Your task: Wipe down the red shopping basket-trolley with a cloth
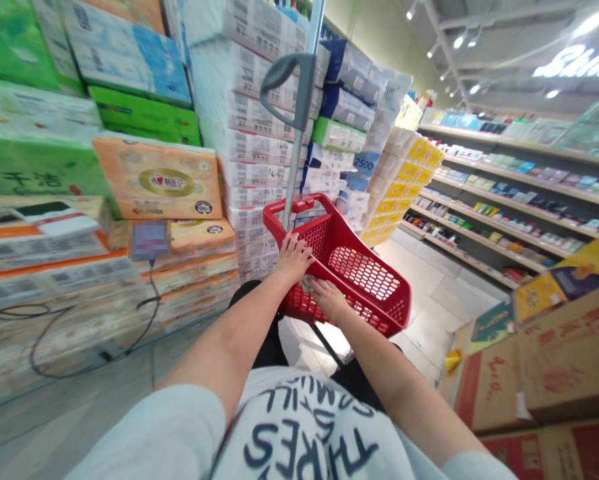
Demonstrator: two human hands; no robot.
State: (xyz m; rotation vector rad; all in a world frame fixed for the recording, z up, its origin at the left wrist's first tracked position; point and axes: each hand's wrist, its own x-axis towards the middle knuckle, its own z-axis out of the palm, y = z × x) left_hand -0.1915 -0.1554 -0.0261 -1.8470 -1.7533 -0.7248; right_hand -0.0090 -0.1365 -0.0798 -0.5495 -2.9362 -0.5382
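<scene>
A red plastic shopping basket [402, 293] with perforated walls stands tilted in view in front of my knees. My left hand [295, 259] lies over its near left rim, fingers spread. Lower on the near outer wall rests my right hand [330, 298], its fingers stretched out flat against the plastic. A small pale greyish patch shows at the right fingertips, too small to name. From the basket's left end rises a metal pole [293, 175] with a grey loop handle [299, 90].
Stacked tissue packs [162, 179] line the left, with a cable [154, 293] hanging over them. White paper packs [259, 107] rise behind the basket. Cardboard boxes [569, 347] stand close on the right. Stocked shelves [509, 193] run along the back right, beyond the tiled floor [424, 267].
</scene>
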